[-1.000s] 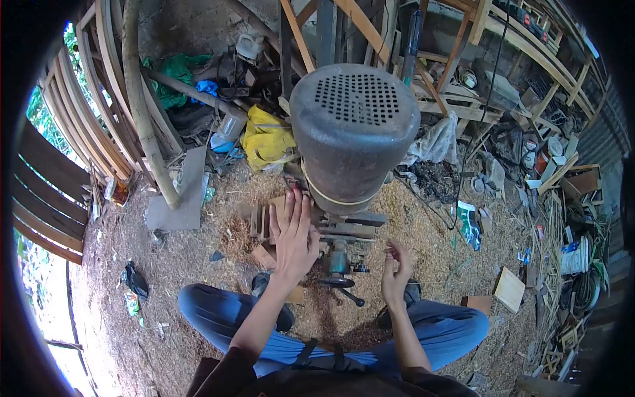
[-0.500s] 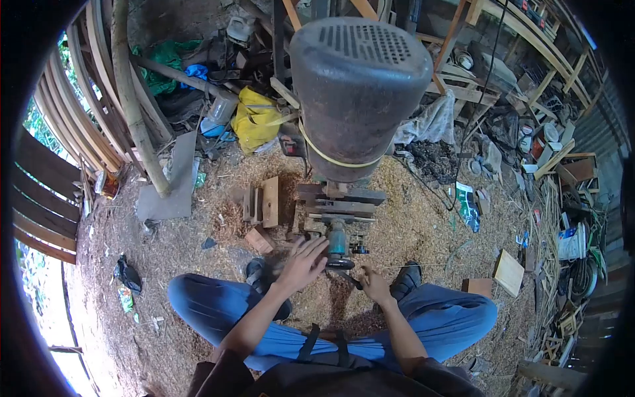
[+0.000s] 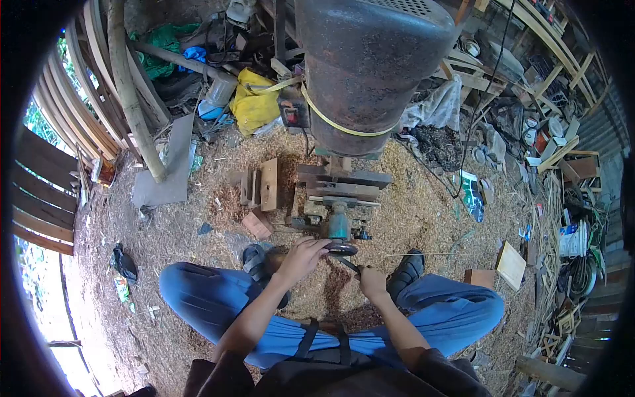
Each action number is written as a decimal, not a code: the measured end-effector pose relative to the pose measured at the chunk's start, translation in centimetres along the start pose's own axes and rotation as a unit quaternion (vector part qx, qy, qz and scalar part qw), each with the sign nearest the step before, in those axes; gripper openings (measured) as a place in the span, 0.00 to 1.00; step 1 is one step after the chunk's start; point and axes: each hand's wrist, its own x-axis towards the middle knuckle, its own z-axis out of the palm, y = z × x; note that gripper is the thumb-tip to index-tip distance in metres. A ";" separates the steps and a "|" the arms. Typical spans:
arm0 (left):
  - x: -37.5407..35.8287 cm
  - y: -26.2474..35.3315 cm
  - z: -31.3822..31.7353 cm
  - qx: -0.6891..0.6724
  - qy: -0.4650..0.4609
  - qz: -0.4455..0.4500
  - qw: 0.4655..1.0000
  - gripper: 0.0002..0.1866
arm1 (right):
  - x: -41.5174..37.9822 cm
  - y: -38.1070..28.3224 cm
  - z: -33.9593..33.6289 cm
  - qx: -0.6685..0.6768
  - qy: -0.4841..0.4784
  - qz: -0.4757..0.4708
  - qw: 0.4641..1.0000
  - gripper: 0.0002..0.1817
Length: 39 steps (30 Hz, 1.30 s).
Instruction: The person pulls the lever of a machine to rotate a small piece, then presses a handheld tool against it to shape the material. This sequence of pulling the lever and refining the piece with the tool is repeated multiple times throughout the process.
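- Centrally, the dark handwheel (image 3: pixel 341 249) sits at the near end of the machine, between the person's legs, with a crank handle (image 3: pixel 348 264) slanting off it to the near right.
- The left hand (image 3: pixel 304 257) touches the handwheel's left rim, fingers bent and close together; whether they clamp it, I cannot tell.
- The right hand (image 3: pixel 374 281), near and right of the handwheel, is closed around the outer end of the crank handle.
- Directly beyond the handwheel is a greenish-blue fitting (image 3: pixel 338 223), then a row of dark metal bars (image 3: pixel 344 188) lying crosswise.
- Farther beyond the handwheel rises the big, worn motor housing (image 3: pixel 377 66), a yellow band (image 3: pixel 357 131) around its lower part.
- To the far left of the handwheel, an upright wooden block (image 3: pixel 269 185) stands beside thinner pieces, and a reddish block (image 3: pixel 257 225) lies nearer.
- Beyond those, still left of the handwheel, is a crumpled yellow bag (image 3: pixel 251 102).
- Well to the right of the handwheel, a pale board (image 3: pixel 510 266) lies just beside a brown block (image 3: pixel 479 278).
- Wood shavings (image 3: pixel 410 218) spread around the handwheel.
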 end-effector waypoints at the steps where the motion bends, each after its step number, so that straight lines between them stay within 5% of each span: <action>1: 0.1 0.3 0.0 0.016 -0.005 0.003 1.000 0.15 | 0.2 0.1 0.3 -0.019 -0.004 0.013 1.000 0.14; 39: 0.6 0.1 1.0 0.056 0.013 0.034 0.998 0.17 | 1.8 1.5 1.2 -0.006 -0.050 0.063 0.997 0.13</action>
